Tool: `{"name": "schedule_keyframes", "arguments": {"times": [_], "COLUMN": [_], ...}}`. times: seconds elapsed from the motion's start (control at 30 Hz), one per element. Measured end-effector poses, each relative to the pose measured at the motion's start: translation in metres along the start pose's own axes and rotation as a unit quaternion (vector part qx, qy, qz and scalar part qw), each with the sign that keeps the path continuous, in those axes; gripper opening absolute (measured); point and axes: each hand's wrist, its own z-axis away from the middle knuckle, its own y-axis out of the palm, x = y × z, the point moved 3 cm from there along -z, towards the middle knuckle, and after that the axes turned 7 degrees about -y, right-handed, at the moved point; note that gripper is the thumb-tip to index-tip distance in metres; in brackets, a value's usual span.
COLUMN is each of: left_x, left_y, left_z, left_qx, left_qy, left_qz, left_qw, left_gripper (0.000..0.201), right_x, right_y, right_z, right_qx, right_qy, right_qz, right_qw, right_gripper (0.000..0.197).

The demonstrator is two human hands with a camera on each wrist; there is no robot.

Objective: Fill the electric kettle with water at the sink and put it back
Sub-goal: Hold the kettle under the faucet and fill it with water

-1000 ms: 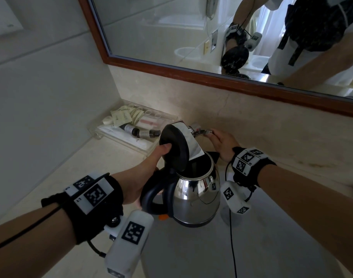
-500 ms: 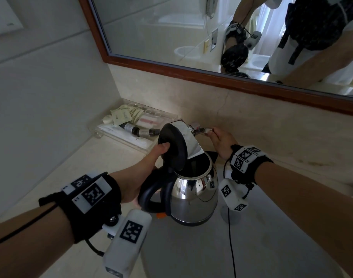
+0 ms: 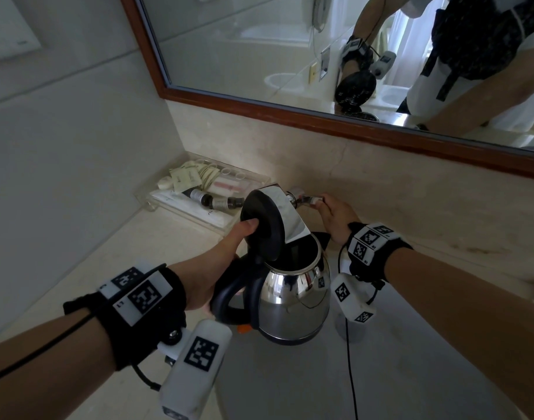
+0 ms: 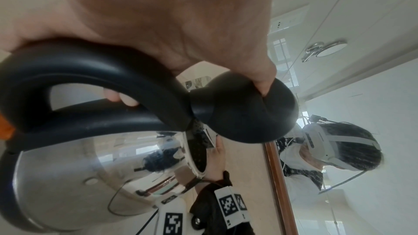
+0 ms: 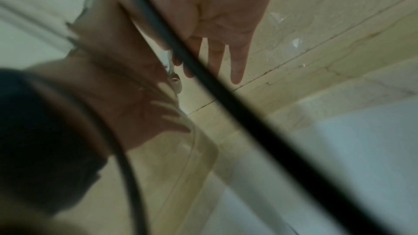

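A steel electric kettle (image 3: 293, 301) with a black handle hangs over the sink basin (image 3: 411, 374). My left hand (image 3: 226, 256) grips the handle, and its thumb holds the black lid (image 3: 261, 230) tipped up and open. The chrome tap spout (image 3: 285, 207) reaches over the kettle's open mouth. I see no water stream. My right hand (image 3: 332, 216) is behind the kettle, its straight fingers touching the tap lever (image 3: 305, 200). The left wrist view shows the handle (image 4: 101, 71), the lid (image 4: 244, 110) and the shiny kettle body (image 4: 68, 176). In the right wrist view my right hand (image 5: 214, 24) has straight fingers beside the chrome tap (image 5: 174, 78).
A clear tray (image 3: 156, 204) of toiletries lies on the counter at the back left, against the wall. A wood-framed mirror (image 3: 290, 40) runs above the backsplash. A black cable (image 3: 350, 359) hangs from my right wrist over the basin.
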Motion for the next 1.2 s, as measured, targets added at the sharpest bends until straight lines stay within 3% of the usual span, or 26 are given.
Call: {"name": "schedule_keyframes", "arguments": {"times": [0.33,1.2], "left_x": [-0.001,-0.004], "left_y": [0.003,0.008], "left_z": [0.003,0.014], "left_qx": [-0.003,-0.014], "left_qy": [0.007,0.011], "left_qz": [0.022,0.033], "left_qw": [1.0,0.999], "left_gripper": [0.067,0.065], "right_x": [-0.001,-0.007], "right_y": [0.0,0.002], "right_z": [-0.001,-0.005], "right_qx": [-0.002,0.004], "right_qy": [-0.003,-0.023], "right_qz": [-0.007,-0.027], "right_qw": [1.0,0.999], "right_gripper": [0.033,0.029]}}
